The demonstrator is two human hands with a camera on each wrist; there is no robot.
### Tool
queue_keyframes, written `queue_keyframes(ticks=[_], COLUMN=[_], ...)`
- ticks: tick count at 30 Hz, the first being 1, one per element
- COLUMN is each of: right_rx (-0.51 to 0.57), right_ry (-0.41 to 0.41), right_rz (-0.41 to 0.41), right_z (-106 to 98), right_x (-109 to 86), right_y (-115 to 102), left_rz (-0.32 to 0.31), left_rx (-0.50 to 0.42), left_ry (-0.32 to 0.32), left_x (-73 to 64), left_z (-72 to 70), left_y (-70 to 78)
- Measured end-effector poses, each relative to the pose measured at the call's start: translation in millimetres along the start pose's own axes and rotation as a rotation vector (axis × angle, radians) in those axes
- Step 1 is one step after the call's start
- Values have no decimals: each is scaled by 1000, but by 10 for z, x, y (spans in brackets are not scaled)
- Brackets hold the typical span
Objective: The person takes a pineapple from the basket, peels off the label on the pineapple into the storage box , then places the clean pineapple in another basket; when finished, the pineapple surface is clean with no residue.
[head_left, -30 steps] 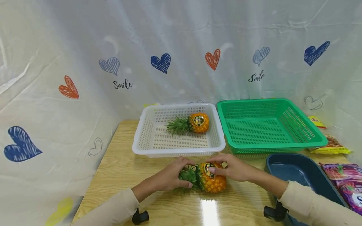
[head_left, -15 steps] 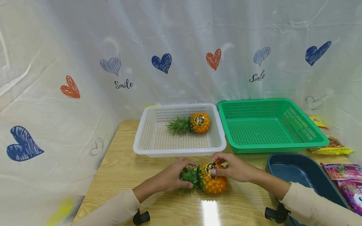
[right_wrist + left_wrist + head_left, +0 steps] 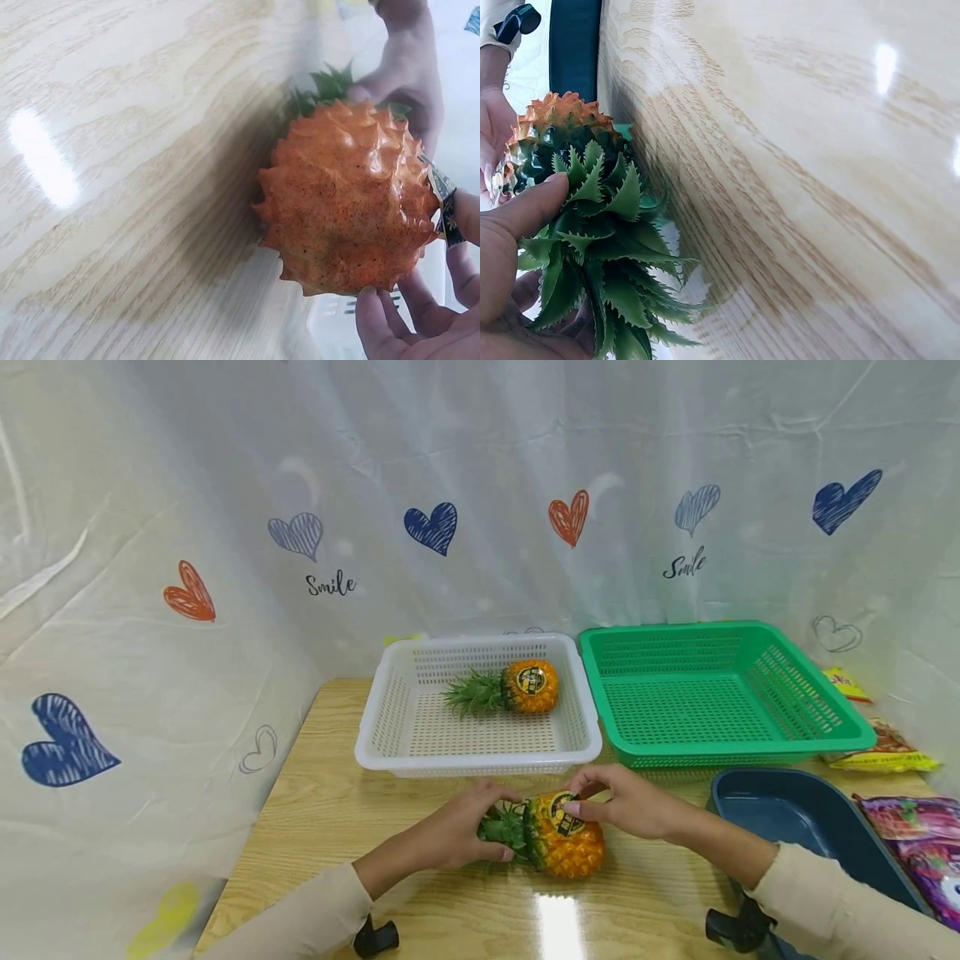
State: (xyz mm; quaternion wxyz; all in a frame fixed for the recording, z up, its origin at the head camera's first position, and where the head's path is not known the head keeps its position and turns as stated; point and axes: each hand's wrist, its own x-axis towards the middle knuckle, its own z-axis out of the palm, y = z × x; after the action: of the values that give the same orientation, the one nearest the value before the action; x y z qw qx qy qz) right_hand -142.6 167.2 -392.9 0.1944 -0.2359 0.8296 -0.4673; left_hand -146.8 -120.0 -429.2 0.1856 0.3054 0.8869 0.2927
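A pineapple (image 3: 566, 847) with a glossy orange body lies on its side on the wooden table, its leafy crown pointing left. My left hand (image 3: 461, 827) holds it by the green crown (image 3: 619, 255), thumb on the near side. On the upper side of the body is a black and gold sticker (image 3: 564, 814). My right hand (image 3: 626, 802) pinches the edge of this sticker (image 3: 444, 202), which stands out from the skin in the right wrist view. Other right fingertips touch the fruit's underside in that view. A second pineapple (image 3: 531, 687) with a similar sticker lies in the white basket (image 3: 480, 764).
Right of the white basket stands a green basket (image 3: 738, 748). A dark blue tray (image 3: 780, 810) is at the right, beside my right forearm. Purple packets (image 3: 918, 843) and yellow snack bags (image 3: 888, 752) lie along the right edge. A printed curtain (image 3: 495, 568) hangs behind.
My right thumb and fingers have shifted slightly right along the sticker, and more of the sticker shows now. The left hand keeps its hold on the crown.
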Motion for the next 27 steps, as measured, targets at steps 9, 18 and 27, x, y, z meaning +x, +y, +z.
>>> queue_keyframes(ticks=[9, 18, 27], right_rx=[51, 103, 50], right_ry=[36, 22, 21], right_rz=[-81, -158, -191], right_z=[-5, -35, -76], right_x=[-22, -47, -80], right_y=[48, 22, 7], left_rz=[-16, -18, -28], left_rx=[3, -15, -17], left_ry=[-1, -25, -25], left_x=[-15, -10, 7], left_z=[-4, -28, -34], left_y=[15, 14, 6])
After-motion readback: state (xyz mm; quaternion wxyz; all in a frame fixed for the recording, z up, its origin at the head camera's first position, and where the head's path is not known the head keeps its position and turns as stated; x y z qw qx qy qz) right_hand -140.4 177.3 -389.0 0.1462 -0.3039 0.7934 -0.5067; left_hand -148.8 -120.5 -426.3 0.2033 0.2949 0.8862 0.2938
